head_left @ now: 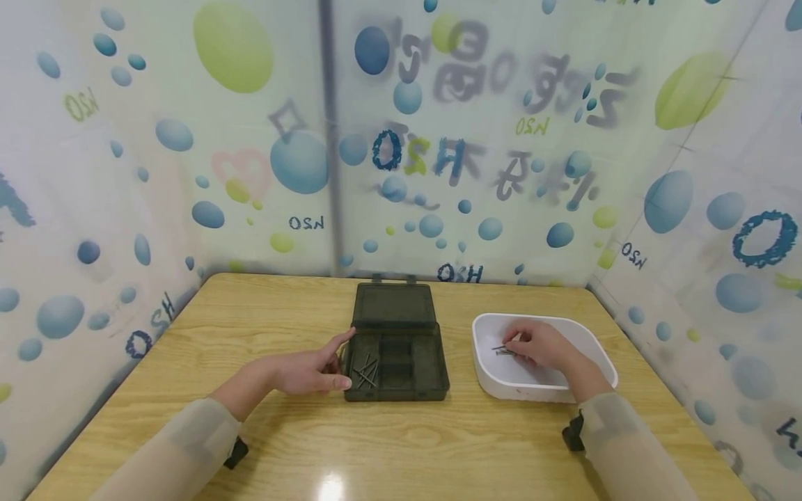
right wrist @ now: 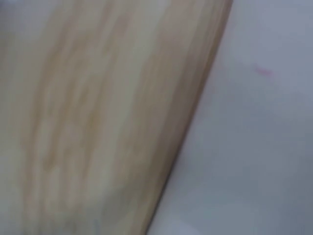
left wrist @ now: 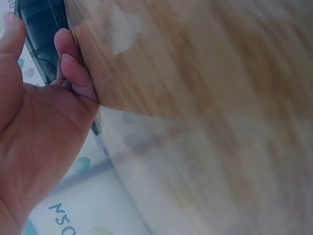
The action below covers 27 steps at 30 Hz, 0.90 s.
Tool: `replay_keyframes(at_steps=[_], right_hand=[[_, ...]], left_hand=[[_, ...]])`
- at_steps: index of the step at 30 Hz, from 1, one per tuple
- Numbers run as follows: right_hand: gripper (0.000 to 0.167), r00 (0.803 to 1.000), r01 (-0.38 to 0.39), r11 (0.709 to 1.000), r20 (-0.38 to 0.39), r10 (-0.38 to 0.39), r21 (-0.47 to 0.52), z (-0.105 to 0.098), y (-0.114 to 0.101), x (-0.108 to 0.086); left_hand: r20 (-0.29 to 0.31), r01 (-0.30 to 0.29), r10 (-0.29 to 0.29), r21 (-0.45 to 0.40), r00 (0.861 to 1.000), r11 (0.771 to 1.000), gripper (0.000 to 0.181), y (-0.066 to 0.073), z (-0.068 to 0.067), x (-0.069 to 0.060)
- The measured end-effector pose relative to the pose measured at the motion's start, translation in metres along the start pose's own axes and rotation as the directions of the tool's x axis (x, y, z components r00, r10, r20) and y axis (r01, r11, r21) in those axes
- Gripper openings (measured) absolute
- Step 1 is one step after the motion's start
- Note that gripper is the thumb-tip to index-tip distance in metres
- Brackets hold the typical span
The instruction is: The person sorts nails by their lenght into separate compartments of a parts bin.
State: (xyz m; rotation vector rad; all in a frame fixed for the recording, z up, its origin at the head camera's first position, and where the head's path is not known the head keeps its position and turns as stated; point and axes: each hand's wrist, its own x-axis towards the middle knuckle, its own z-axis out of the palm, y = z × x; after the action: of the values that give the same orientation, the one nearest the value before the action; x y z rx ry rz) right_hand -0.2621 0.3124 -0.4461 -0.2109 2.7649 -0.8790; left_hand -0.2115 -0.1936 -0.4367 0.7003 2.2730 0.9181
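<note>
A dark green compartment box [head_left: 427, 362] lies with its lid [head_left: 395, 305] tilted back; several screws [head_left: 366, 372] are in its left compartment. My left hand [head_left: 307, 370] rests against the box's left side, thumb and forefinger extended along it; in the left wrist view the hand [left wrist: 44, 117] touches the dark box [left wrist: 45, 29], its other fingers bent loosely. Inside a white tray [head_left: 520, 392], my right hand [head_left: 544, 344] pinches at a few screws [head_left: 505, 350] near the tray's left side; which one it holds is hard to tell. The right wrist view shows no hand.
The wooden table [head_left: 413, 445] reaches forward to a curtain [head_left: 301, 243] printed with blue and green dots. Similar curtains stand at both sides. Dark wrist straps [head_left: 237, 452] show at both sleeves.
</note>
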Motion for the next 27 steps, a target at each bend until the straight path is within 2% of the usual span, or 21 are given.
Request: replay_keyframes(at_steps=[4, 9, 18, 27], right_hand=[[0.007, 1.0, 0.026, 0.999, -0.01, -0.026, -0.033, -0.0003, 0.0011, 0.0007], [0.008, 1.0, 0.021, 0.998, -0.006, -0.021, -0.053, -0.0001, -0.0001, -0.0001], [0.007, 0.999, 0.009, 1.0, -0.033, -0.01, -0.03, -0.0004, -0.0016, -0.0011], [0.012, 0.997, 0.074, 0.997, -0.01, -0.075, -0.022, 0.0, -0.0015, -0.0003]], left_hand=[[0.0, -0.005, 0.005, 0.003, 1.0, 1.0, 0.106, 0.0002, -0.0005, 0.0002], [-0.001, -0.005, 0.005, 0.001, 1.0, 1.0, 0.106, -0.0003, -0.0004, 0.0003], [0.002, -0.005, 0.005, -0.008, 1.0, 1.0, 0.106, -0.0011, 0.0002, 0.0007], [0.0, -0.003, 0.003, -0.014, 1.0, 1.0, 0.106, -0.0014, 0.0004, 0.001]])
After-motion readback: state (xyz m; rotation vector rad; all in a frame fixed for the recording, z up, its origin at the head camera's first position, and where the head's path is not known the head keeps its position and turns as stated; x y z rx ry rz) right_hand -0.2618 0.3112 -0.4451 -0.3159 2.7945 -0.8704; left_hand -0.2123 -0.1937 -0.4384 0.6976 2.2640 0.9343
